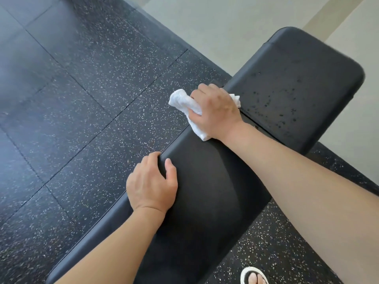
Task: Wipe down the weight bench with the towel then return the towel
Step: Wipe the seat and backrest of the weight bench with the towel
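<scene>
The right hand (215,111) is curled round a bunched white towel (185,103), pressing it down on the weight bench (205,191) at the far end of the long near pad, right by the gap that splits it from the second pad. The towel spills out on both sides of the hand: a crumpled lump hangs past the bench's left edge over the floor, a flat tail lies under the wrist, and a small tuft shows on the side toward the far pad (297,87). The left hand (151,183) rests on the left edge of the near pad, closer to the person; its fingers bend over the rim and the thumb lies flat on top, gripping the edge. The far pad's surface is dotted with dark droplets. The bench stands on a black rubber floor (82,99) flecked with white, laid in square tiles. Beyond it runs a pale floor (205,27). At the bottom edge, right of the bench, a foot in a white sandal (253,276) shows.
</scene>
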`<state>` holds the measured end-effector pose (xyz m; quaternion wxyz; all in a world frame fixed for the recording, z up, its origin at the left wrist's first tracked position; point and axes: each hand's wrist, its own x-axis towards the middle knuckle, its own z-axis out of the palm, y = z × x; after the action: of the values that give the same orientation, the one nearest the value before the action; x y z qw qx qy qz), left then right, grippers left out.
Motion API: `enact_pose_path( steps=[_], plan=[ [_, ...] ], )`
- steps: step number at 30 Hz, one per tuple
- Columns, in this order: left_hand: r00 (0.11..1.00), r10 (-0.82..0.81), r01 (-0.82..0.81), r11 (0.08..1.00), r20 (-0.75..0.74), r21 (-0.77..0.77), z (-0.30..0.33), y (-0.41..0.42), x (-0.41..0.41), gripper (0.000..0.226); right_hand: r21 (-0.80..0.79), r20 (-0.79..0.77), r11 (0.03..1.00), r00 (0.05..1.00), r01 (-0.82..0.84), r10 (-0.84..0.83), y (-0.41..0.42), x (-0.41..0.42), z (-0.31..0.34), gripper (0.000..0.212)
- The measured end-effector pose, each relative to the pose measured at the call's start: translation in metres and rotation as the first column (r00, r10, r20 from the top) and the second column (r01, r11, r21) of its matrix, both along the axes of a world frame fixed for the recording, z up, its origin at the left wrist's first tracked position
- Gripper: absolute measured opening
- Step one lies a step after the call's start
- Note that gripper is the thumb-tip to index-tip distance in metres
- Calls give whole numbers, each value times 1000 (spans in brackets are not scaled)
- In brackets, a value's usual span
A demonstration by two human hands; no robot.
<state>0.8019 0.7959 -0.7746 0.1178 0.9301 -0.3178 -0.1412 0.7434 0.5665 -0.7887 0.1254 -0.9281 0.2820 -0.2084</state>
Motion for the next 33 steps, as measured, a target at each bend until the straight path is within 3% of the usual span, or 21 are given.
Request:
enact_pose_path(
  steps=[8,16,20,25,28,33],
  plan=[
    [1000,11,-11,1000,25,12,-3,1,0,54,56,44,996,997,-70,68,27,-79,4,25],
    [1000,22,-22,1000,22,-20,-6,3,0,40,126,41,987,994,99,-105,79,-206,2,19],
    [999,23,-22,999,27,-30,-5,2,0,39,77,75,982,981,174,-180,77,-183,0,17],
    [1000,15,-15,999,19,-29,-4,1,-1,55,48,80,990,987,134,-137,26,-106,2,19],
    [1000,24,-23,1000,13,-15,-3,1,-1,46,56,64,978,977,200,-203,7,-56,4,24],
    [999,45,-45,999,6,-18,-1,1,-3,43,84,144,974,964,213,-223,28,-77,5,20]
  ],
)
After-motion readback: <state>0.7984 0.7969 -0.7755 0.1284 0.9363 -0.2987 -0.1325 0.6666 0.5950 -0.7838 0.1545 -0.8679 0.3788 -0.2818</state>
